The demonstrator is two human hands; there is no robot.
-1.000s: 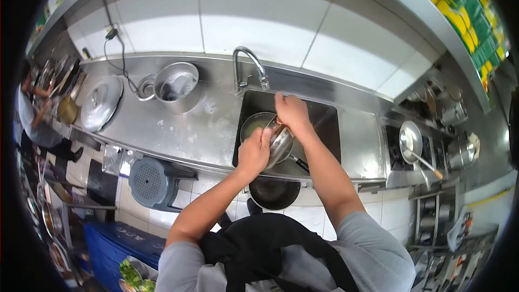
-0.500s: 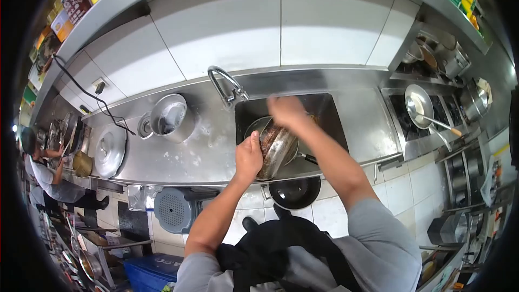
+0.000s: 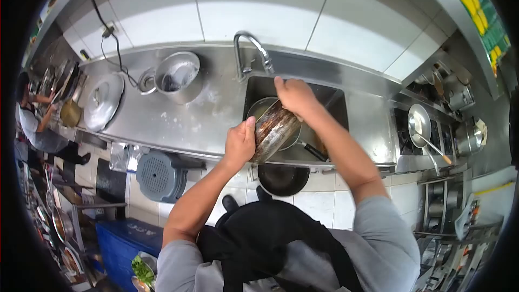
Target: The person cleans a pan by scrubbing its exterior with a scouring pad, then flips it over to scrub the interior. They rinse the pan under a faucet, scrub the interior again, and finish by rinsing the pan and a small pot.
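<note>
Head view: both forearms reached forward from grey sleeves (image 3: 385,232), elbows bent and set well apart, the hands coming close together in front. The left hand (image 3: 239,143) gripped the left side of a browned metal vessel (image 3: 277,130), thumb raised along its edge and the other fingers mostly hidden. The vessel was tilted above the sink basin (image 3: 336,100), a stained, shiny side turned up. A steady left hold seemed to matter most, since curved metal could roll or slip; a low position over the basin would have shortened any drop. The right hand (image 3: 296,97) was curled at the vessel's far upper end; whether it pinched the rim or pressed something against the metal could not be told. Even pressure with a loose right wrist looked the safer way to handle so rounded a side. Beneath, a pan's black handle (image 3: 314,152) jutted out, so clearance there deserved care. Farther back, the faucet (image 3: 265,59) stood just beyond the right hand.
</note>
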